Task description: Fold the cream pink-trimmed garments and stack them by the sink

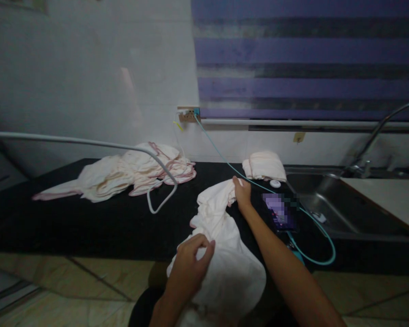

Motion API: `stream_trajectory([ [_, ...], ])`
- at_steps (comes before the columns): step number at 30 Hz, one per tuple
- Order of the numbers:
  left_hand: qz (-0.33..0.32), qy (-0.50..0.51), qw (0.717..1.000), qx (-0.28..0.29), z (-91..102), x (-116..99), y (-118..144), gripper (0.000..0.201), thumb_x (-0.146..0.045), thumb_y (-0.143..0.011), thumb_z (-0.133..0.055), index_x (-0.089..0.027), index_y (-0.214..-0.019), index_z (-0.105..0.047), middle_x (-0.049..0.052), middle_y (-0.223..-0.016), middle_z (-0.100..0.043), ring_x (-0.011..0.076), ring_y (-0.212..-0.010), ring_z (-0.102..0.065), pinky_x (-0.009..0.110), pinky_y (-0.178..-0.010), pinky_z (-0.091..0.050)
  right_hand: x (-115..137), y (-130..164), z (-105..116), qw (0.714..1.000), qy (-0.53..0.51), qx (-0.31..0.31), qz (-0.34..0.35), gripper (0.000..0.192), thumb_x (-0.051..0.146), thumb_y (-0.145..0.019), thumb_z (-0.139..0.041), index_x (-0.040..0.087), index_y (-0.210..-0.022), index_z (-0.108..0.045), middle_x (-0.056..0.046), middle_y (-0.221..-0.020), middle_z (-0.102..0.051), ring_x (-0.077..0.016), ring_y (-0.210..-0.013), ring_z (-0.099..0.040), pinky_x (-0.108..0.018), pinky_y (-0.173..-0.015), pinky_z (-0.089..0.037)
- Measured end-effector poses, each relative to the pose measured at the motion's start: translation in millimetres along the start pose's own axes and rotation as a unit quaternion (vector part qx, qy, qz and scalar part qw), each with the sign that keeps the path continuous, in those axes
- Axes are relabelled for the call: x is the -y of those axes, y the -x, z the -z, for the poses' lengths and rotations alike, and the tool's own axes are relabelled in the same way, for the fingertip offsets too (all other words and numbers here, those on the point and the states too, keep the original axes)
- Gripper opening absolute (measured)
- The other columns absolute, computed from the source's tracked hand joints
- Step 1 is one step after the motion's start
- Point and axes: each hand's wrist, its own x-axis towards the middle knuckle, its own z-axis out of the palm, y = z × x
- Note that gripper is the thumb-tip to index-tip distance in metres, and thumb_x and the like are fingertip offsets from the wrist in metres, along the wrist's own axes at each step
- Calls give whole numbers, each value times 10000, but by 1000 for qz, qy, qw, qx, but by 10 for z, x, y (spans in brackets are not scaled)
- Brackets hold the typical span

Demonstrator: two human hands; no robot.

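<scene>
A crumpled white cloth (225, 231) with pinkish edging stretches from the black counter down over its front edge, towards my lap. At its far end, my right hand (242, 193) is closed on a bunched corner of the fabric. Nearer to me, my left hand (192, 261) is on the cloth's left side, fingers curled and thumb bent towards them, gripping a bit of it; the fingertips are partly hidden. A loose heap of similar pink-edged cloths (122, 175) lies on the left. Another cloth, folded into a pad (264, 166), sits at the back beside the sink.
A bent white metal tube (122, 146) reaches across the left side above the counter (98, 227). To the right are a phone (277, 211), a teal cable (221, 156) running from the wall socket (188, 114), a small white disc (275, 184), and a steel sink (327, 190) with a tap (371, 134).
</scene>
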Motion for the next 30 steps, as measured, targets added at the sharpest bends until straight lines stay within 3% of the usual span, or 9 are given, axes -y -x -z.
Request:
stream_trajectory([
  [3, 7, 61, 998, 12, 47, 20, -127, 300, -337, -907, -565, -167, -679, -662, 34, -757, -700, 167, -739, -649, 261, -749, -446, -46, -79, 75, 998, -6, -57, -16, 454, 633, -855, -529, 225, -656, -555, 15, -578, -541, -181, -660, -514, -282, -611, -417],
  [5, 15, 66, 998, 4, 44, 59, -219, 316, -343, -882, -569, -167, -633, -651, 26, -707, -670, 161, -691, -619, 260, -716, -434, -74, -118, 119, 996, -10, -81, -25, 458, 636, -868, -508, 233, -655, -547, 10, -568, -542, -191, -667, -523, -291, -616, -421],
  [10, 28, 41, 997, -53, -50, 149, -350, 462, -399, -846, -451, -204, -460, -287, -30, -495, -236, 92, -464, -292, 265, -540, -250, -107, -150, 116, 994, -26, -97, -35, 424, 606, -843, -547, 247, -623, -499, 32, -551, -508, -170, -623, -488, -286, -610, -393],
  [13, 30, 51, 998, -32, -79, 179, -381, 462, -409, -826, -431, -221, -470, -204, -33, -508, -165, 88, -463, -241, 270, -536, -226, -92, -133, 61, 996, -39, -74, -35, 403, 578, -814, -587, 238, -612, -509, 34, -564, -526, -158, -610, -490, -284, -619, -390],
  [17, 63, 41, 997, 1, -92, 200, -464, 413, -455, -858, -465, -216, -548, -332, -26, -558, -338, 130, -564, -402, 265, -598, -310, -57, -93, 13, 998, -54, -24, -38, 374, 546, -756, -653, 230, -595, -537, 41, -555, -534, -152, -607, -497, -277, -621, -384],
  [20, 44, -36, 998, 38, -137, 200, -541, 365, -548, -873, -561, -185, -835, -579, 36, -828, -599, 201, -803, -576, 298, -753, -433, -39, -72, 3, 997, -64, 6, -46, 364, 538, -718, -684, 227, -587, -548, 50, -543, -525, -142, -589, -476, -271, -601, -363],
  [24, 24, -193, 979, 60, -242, 192, -619, 778, -679, -789, -679, -107, -1305, -574, 187, -1234, -614, 349, -1176, -569, 430, -997, -453, -9, -45, -3, 994, -83, 40, -64, 391, 563, -697, -706, 225, -578, -548, 62, -517, -491, -131, -555, -444, -265, -563, -337],
  [27, 15, -257, 962, 92, -326, 207, -706, 774, -627, -816, -679, -90, -1364, -576, 227, -1320, -600, 398, -1242, -545, 469, -1023, -446, 40, -8, -30, 988, -103, 77, -80, 407, 591, -704, -698, 217, -601, -576, 46, -537, -526, -136, -540, -467, -267, -545, -357],
  [30, -37, -198, 974, 103, -411, 264, -878, 492, -422, -865, -660, -111, -1246, -673, 216, -1279, -650, 363, -1208, -591, 454, -1033, -450, 97, 24, -77, 983, -122, 101, -88, 412, 608, -731, -651, 205, -656, -617, -1, -625, -618, -157, -578, -543, -276, -564, -414],
])
